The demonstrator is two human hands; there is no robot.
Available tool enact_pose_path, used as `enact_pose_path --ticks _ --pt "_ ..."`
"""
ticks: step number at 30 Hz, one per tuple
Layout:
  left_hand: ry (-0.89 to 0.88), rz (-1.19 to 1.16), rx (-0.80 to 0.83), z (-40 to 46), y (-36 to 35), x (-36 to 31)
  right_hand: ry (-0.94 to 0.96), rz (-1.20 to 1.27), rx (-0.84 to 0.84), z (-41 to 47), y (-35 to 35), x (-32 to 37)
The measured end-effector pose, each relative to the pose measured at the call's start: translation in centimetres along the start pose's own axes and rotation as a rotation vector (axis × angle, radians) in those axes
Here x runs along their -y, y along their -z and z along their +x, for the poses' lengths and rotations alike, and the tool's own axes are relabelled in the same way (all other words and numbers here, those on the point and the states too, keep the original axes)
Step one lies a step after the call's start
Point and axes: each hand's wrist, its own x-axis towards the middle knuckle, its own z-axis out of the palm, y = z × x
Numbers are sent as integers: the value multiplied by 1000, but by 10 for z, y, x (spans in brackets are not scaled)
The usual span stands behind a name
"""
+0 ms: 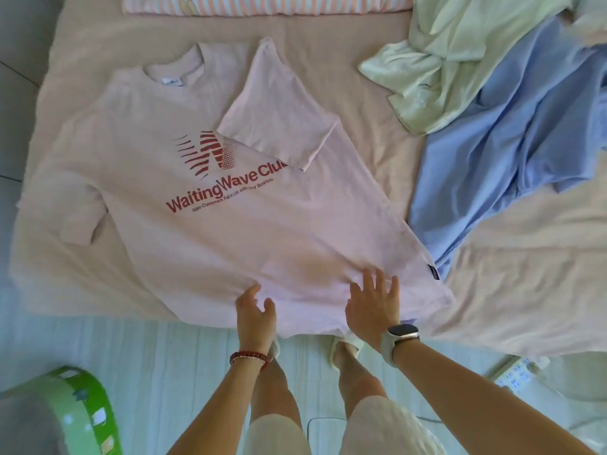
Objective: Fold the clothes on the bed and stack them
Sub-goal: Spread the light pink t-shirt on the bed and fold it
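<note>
A pale pink T-shirt (203, 231) with a red "Waiting Wave Club" print lies spread face up on the bed (371, 103). Its right sleeve is folded in over the chest; the left sleeve lies out to the side. My left hand (256, 310) and my right hand (374, 307) hover over the shirt's bottom hem at the bed's near edge, fingers spread and relaxed, holding nothing. A crumpled blue garment (512, 149) and a pale green one (450, 60) lie in a heap at the right.
A striped pink-and-white folded piece (262, 4) lies at the far edge of the bed. A beige blanket (525, 274) covers the bed's near right. On the floor, a green round object (85, 408) sits at the lower left, and my legs stand below.
</note>
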Motion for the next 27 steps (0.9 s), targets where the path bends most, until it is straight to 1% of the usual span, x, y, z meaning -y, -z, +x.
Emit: enact_pose_path --ticks 1,3,5,7,8,10,12,14,16,18,19,21,23,24,26,27 --pt "97 -72 -75 12 17 8 10 9 -67 2 4 14" --pt "238 -156 -181 37 54 26 101 40 -179 7 13 44" --pt "334 -209 -227 64 88 45 219 79 -249 14 21 77" --pt "394 -280 -204 92 115 67 300 71 -264 27 26 113" --pt "387 -325 -159 102 124 75 325 52 -257 34 28 131" --pt "327 -399 -9 115 135 88 366 3 -243 45 29 167" --pt "276 -380 79 118 138 101 419 -64 -252 51 30 198" --pt "231 -399 58 119 138 115 458 -144 -257 52 27 222" --pt "275 -514 32 120 141 122 465 -210 -255 53 22 235" --pt "316 -603 81 124 146 126 443 -253 -264 56 20 241" --pt "294 -605 128 126 148 125 434 -274 -275 57 20 241" --pt "228 -504 199 129 154 126 447 -319 -298 60 23 244" --pt "170 -452 220 122 163 127 466 -321 -330 61 26 249" --pt "161 -462 224 116 168 130 468 -308 -337 61 28 251" --pt "153 -439 254 102 176 134 465 -274 -295 59 33 255" --pt "156 -405 297 94 179 137 473 -266 -255 57 33 256"
